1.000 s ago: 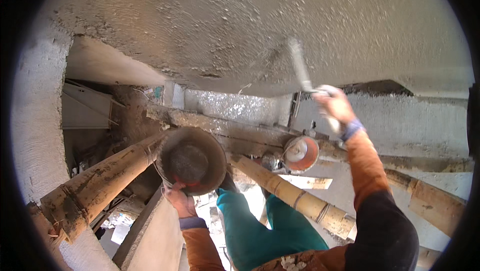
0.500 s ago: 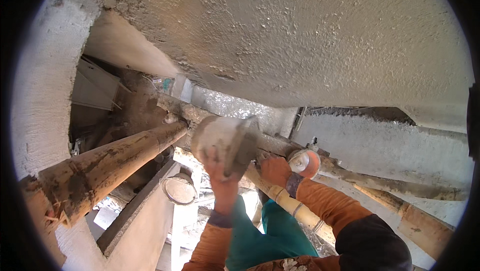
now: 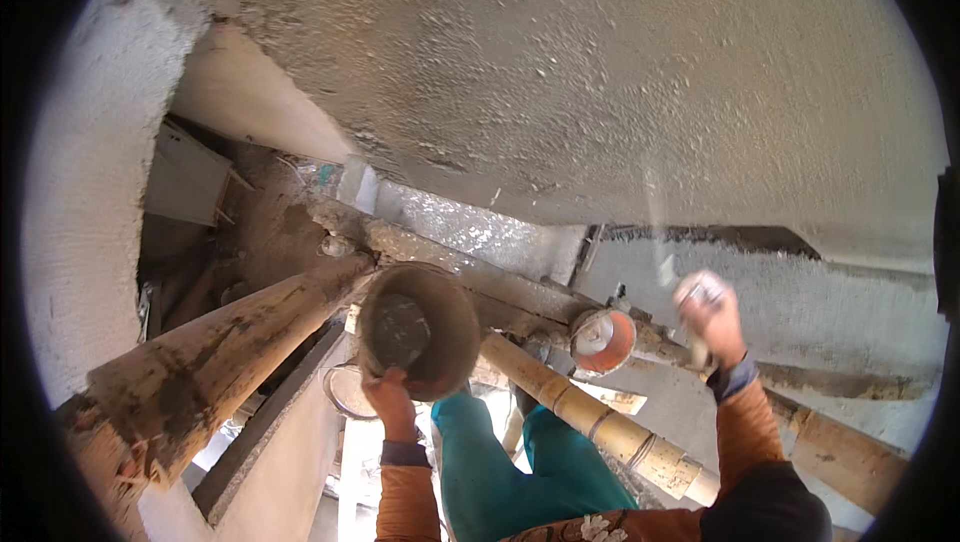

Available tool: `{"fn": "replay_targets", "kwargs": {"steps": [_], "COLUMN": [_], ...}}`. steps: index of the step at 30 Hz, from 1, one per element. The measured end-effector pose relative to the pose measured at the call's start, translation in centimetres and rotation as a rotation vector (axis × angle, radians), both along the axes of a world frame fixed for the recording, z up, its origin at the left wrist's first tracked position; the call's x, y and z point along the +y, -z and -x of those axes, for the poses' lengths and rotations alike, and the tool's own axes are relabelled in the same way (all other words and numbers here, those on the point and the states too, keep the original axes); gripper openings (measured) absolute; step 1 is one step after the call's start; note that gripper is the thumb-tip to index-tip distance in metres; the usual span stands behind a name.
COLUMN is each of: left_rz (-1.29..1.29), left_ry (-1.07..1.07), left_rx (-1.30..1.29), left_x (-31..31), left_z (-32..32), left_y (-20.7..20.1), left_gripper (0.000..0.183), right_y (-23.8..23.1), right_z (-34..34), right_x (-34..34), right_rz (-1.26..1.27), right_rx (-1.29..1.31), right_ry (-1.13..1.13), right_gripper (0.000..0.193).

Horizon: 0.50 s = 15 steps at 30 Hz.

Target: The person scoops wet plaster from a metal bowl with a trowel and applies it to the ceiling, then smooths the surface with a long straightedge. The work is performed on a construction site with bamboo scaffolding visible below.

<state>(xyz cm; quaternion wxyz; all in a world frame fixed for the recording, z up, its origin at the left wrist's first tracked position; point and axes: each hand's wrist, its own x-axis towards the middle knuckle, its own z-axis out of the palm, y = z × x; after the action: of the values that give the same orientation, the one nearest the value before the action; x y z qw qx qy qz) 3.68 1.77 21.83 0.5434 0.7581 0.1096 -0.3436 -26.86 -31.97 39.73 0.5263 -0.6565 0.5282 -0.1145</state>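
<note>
My left hand (image 3: 392, 402) grips the rim of a grey bucket (image 3: 455, 332), tilted so that its inside shows. Some grey material (image 3: 400, 330) lies at the bottom of that bucket. Out to the right, my right hand (image 3: 710, 317) is raised in front of the low grey wall, its fingers curled closed. It is smeared by motion, and what it holds cannot be made out. A pale blurred streak (image 3: 655, 207) runs upward just beside it, against the rough wet-looking plaster wall (image 3: 560, 72).
A small orange and white container (image 3: 605, 342) sits by the poles at the right. Another bucket (image 3: 345, 392) stands below at the left. Bamboo poles (image 3: 580, 412) cross in front of my legs, and a thick pole (image 3: 220, 342) slants at the left. A concrete ledge (image 3: 260, 432) lies beneath it.
The bucket has come down and left, turning its mouth toward me, still in my left hand. My right hand has left the bamboo pole and swung up to the right.
</note>
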Motion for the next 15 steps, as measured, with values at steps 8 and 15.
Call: {"fn": "replay_targets", "kwargs": {"steps": [8, 15], "left_rz": [0.042, 0.369], "left_ry": [0.518, -0.143], "left_rx": [-0.546, -0.119], "left_x": [-6.7, -3.9], "left_z": [3.6, -0.8], "left_y": [-9.9, -14.8], "left_gripper": [0.071, 0.063], "right_y": [9.3, 1.4], "right_z": [-12.1, -13.5], "right_x": [10.7, 7.9], "right_rz": [0.202, 0.014], "right_rx": [0.705, 0.241], "right_ry": [-1.151, -1.032], "right_gripper": [0.034, 0.036]}}
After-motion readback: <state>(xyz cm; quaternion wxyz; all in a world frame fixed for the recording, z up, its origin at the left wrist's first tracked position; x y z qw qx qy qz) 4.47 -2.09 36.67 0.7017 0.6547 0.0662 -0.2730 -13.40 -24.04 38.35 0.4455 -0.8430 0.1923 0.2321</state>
